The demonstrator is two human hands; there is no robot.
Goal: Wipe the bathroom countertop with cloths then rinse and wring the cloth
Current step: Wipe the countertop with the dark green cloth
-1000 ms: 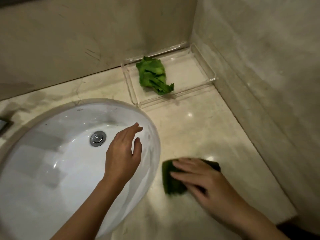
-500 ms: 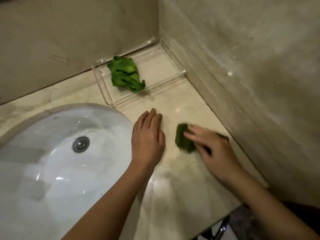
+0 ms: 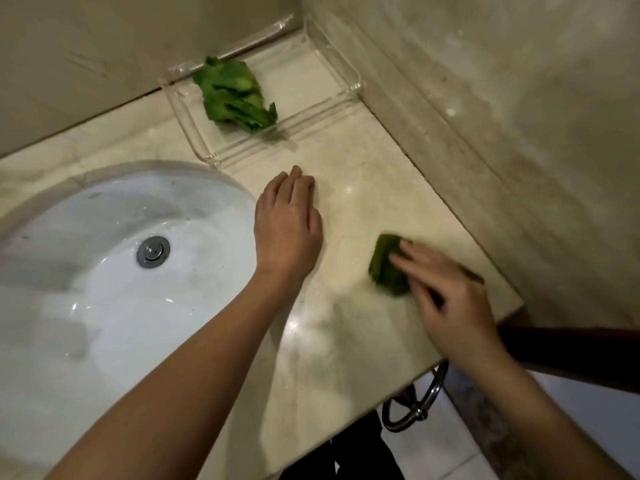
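Dark green cloth: bunched flat on the pale marble countertop, near the right wall, toward the front edge. Its right part is covered by the right hand, fingers spread flat on it; edges blurred. Second cloth, brighter green, lies crumpled in a loose heap inside the clear tray at the back corner, untouched. Countertop glossy, with small light reflections; white sink set into its left side.
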